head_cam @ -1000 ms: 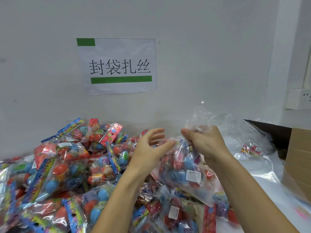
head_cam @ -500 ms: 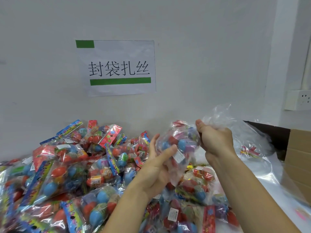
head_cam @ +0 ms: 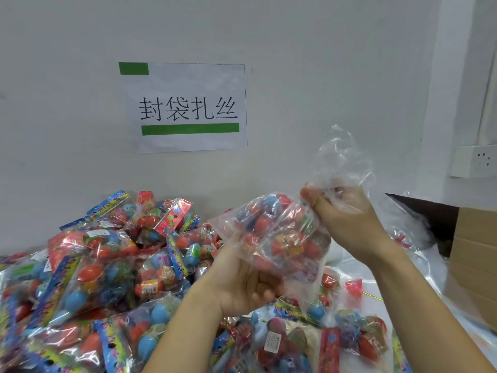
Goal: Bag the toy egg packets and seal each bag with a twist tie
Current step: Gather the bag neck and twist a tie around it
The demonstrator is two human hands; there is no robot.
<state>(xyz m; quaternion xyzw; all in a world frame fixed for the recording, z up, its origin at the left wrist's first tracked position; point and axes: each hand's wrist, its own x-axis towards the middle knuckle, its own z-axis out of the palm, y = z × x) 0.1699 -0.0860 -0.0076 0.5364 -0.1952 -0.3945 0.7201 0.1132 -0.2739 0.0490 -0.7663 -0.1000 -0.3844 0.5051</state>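
One clear bag (head_cam: 279, 238) of toy eggs, raised above the packet pile (head_cam: 107, 265): left hand (head_cam: 242, 286) curled beneath cradling its weight, right hand (head_cam: 341, 211) clenched round the gathered neck, seemingly readying it for a twist tie.

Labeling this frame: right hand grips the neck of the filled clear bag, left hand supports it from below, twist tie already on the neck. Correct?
Not quite: the head view shows no twist tie on the neck. The right hand grips the gathered neck of the clear bag, bare plastic flaring loose above it. The left hand supports the bag from below, as you said.
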